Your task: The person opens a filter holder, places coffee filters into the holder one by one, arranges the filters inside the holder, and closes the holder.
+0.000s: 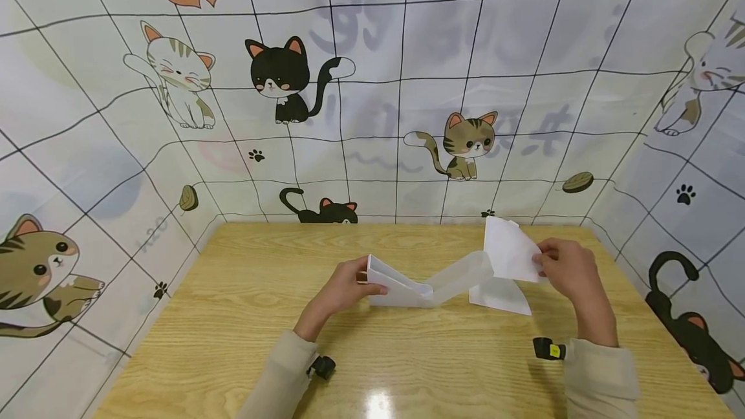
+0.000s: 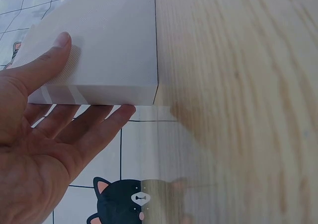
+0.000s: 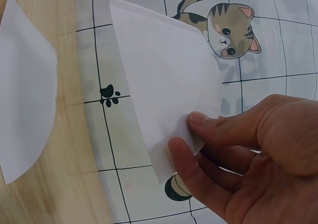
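Note:
My left hand (image 1: 343,286) grips a white box (image 1: 396,286), its thumb on one face and its fingers along the narrow side. Fine texture shows on the box (image 2: 109,45) in the left wrist view. From its right end a translucent whitish sheet (image 1: 460,277) slants up to the right. Between thumb and fingertips, my right hand (image 1: 567,270) pinches a white paper coffee filter (image 3: 159,80) with a crimped edge, held up off the table. Below it, a second white filter (image 1: 503,296) with a curved edge lies on the table, partly hidden.
The wooden table (image 1: 233,341) ends at a wall sheet (image 1: 378,115) printed with grid lines and cartoon cats. Similar sheets stand on the left and right. Small black cameras (image 1: 322,367) sit at both wrists.

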`<state>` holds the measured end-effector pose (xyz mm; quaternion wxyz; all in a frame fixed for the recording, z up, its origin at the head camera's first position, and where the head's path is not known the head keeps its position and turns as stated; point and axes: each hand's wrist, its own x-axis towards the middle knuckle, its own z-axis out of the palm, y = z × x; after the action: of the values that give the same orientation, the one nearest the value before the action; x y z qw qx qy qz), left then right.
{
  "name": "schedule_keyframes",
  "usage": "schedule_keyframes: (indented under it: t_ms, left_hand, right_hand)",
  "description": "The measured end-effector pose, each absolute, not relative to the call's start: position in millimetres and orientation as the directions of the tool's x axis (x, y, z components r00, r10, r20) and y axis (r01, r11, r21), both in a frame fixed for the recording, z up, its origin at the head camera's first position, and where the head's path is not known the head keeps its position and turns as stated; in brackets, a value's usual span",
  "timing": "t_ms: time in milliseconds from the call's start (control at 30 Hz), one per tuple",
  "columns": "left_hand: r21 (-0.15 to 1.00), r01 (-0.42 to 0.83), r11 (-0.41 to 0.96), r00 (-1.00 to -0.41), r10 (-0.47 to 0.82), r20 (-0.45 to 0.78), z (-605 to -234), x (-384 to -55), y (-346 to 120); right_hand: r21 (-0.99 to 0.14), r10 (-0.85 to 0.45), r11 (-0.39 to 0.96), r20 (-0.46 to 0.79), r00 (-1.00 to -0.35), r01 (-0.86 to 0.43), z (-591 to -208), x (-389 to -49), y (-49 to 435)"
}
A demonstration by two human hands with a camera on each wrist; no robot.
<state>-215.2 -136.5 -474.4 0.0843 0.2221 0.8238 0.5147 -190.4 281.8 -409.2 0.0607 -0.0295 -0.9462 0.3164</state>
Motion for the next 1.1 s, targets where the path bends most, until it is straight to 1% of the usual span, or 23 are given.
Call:
schedule_keyframes:
  t_ms: [167, 300, 567, 1100]
  left_hand:
    - [0.883, 0.283, 0.374, -0.886, 0.454, 0.092, -474.6, -215.7, -136.8]
    - [0.882, 0.286, 0.374, -0.884, 0.457, 0.093, -475.0, -215.9, -137.0]
    - [0.882, 0.282, 0.378, -0.888, 0.451, 0.09, -475.0, -215.8, -137.3]
    - [0.886, 0.279, 0.371, -0.886, 0.455, 0.089, -475.6, -215.5, -137.1]
  right_hand:
    - [-0.593, 0.099, 0.805, 0.145, -0.984, -0.007, -403.9, -187.5, 279.2]
    - [-0.578, 0.116, 0.816, 0.196, -0.974, -0.019, -399.1, -184.3, 275.7]
    - [-0.583, 0.164, 0.812, 0.276, -0.947, -0.03, -387.1, -180.2, 268.4]
    - [-0.596, 0.218, 0.802, 0.356, -0.909, -0.041, -376.8, -172.8, 263.7]
